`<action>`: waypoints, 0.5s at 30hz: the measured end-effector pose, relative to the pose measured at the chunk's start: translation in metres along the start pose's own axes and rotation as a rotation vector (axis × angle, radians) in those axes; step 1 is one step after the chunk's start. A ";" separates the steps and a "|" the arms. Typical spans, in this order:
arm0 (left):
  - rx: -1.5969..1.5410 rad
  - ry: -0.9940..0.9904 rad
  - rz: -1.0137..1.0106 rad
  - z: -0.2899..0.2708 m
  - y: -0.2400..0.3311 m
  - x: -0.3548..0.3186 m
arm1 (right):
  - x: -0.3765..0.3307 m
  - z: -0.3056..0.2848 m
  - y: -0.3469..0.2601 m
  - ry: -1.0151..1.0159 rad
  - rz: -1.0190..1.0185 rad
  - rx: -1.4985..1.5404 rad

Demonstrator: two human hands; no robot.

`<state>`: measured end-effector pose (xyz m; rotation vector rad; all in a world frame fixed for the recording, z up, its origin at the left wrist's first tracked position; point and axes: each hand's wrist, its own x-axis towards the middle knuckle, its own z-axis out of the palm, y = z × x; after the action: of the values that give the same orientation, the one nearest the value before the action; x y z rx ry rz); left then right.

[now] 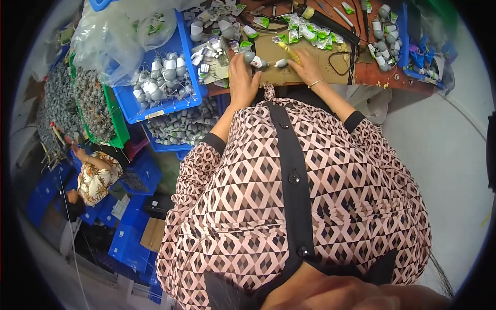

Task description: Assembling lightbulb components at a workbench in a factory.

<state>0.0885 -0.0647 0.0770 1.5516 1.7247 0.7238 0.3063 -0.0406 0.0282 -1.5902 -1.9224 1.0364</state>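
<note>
My left hand point(242, 80) rests at the table's near edge, thumb spread away from the fingers. Its fingertips are beside a small grey-and-white rounded part point(257, 62), and I see nothing gripped in it. In my right hand point(308, 68) is a slim yellow-handled tool point(284, 47), tilted up to the left; its working end is hard to make out. Another grey-and-white part point(281, 62) lies just left of my right fingers, on or over a brown cardboard sheet point(271, 49). Whether those fingers touch it cannot be told.
A blue crate point(126, 106) of similar white-and-grey parts stands left, above another full crate. Green-and-white packets point(310, 33) are heaped at the far side. More parts point(383, 49) and a blue tray point(413, 72) lie right. A person point(98, 178) works at lower left.
</note>
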 end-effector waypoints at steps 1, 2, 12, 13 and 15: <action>0.150 -0.026 0.169 -0.005 0.005 0.002 | 0.003 -0.008 -0.005 -0.074 0.174 0.030; 0.303 -0.046 0.333 -0.008 0.007 0.001 | 0.006 -0.015 -0.014 -0.153 0.342 0.061; 0.504 -0.131 0.589 0.014 -0.032 0.019 | -0.021 -0.033 -0.050 -0.189 0.213 0.085; 0.497 -0.127 0.513 0.018 -0.034 0.018 | -0.021 -0.034 -0.058 -0.216 0.209 0.067; 0.510 -0.087 0.446 0.018 -0.030 0.020 | -0.015 -0.038 -0.076 -0.323 0.251 -0.026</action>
<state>0.0840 -0.0492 0.0405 2.3274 1.5870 0.4244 0.2896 -0.0494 0.1122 -1.8037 -1.9768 1.4535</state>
